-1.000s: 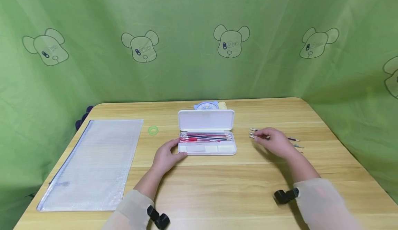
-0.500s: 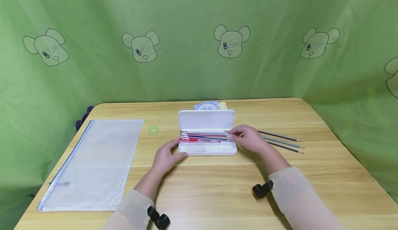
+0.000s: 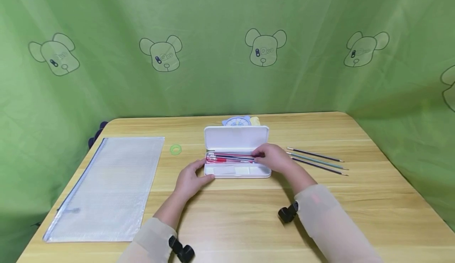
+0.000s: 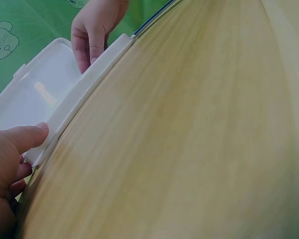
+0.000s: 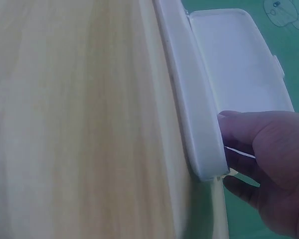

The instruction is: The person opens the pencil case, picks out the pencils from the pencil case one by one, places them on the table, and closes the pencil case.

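Note:
An open white pencil case (image 3: 251,171) sits mid-table with its lid raised. Several pencils (image 3: 227,154) and a pen with a red grip (image 3: 220,160) lie in its back compartment. My left hand (image 3: 189,179) grips the case's left end, thumb on the front rim, also seen in the left wrist view. My right hand (image 3: 275,158) reaches over the right end, its fingers down among the pencil ends. The case wall hides those fingertips in the right wrist view, so whether they pinch a pencil is unclear. Three pencils (image 3: 316,161) lie on the table to the right.
A clear zip pouch (image 3: 106,188) lies flat at the left. Between it and the case is a green ring (image 3: 175,149). A blue dial-faced object (image 3: 237,121) and a pale yellow piece (image 3: 254,121) stand behind the lid. Green curtain (image 3: 213,89) surrounds the wooden table (image 3: 241,223).
My right hand has moved left from the three pencils on the table, leaving them there, to the pencils inside the case. The left hand has kept its place on the case.

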`<state>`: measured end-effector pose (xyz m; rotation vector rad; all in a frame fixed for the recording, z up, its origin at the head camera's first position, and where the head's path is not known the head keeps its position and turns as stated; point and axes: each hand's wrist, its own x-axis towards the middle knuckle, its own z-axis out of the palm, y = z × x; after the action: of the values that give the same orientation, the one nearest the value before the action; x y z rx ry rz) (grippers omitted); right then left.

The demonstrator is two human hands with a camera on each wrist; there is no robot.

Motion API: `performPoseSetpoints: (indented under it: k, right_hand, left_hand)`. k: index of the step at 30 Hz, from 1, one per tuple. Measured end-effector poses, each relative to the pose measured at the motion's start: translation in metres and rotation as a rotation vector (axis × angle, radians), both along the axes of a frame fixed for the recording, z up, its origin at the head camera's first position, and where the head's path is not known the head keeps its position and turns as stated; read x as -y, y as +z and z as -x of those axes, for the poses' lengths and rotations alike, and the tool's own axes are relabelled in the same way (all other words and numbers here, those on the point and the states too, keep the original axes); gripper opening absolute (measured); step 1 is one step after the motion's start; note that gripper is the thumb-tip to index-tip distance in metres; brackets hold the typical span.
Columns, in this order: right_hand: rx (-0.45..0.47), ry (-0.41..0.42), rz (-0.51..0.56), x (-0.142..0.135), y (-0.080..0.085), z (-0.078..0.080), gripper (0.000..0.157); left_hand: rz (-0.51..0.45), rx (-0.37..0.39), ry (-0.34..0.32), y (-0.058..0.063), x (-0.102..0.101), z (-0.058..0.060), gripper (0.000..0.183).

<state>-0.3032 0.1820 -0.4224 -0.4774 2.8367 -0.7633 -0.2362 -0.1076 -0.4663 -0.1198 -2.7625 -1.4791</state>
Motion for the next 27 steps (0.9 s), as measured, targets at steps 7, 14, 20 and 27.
performPoseSetpoints:
  k: [7, 14, 20, 27]
  right_hand:
    - [0.025, 0.016, -0.079, 0.008, 0.004, 0.002, 0.025]
    - [0.007, 0.052, -0.166, 0.011, 0.008, 0.003, 0.025]
    - [-0.004, 0.057, -0.198, 0.013, 0.010, 0.003, 0.022]
    - [-0.020, 0.059, -0.224, 0.015, 0.011, 0.002, 0.018]
  left_hand:
    - [0.000, -0.004, -0.001, 0.001, 0.000, 0.000, 0.065]
    - [0.006, -0.006, -0.005, 0.000, 0.000, 0.000, 0.065]
    - [0.006, -0.006, -0.003, -0.001, 0.000, 0.000, 0.065]
    - [0.000, 0.005, -0.004, -0.001, 0.000, 0.000, 0.066]
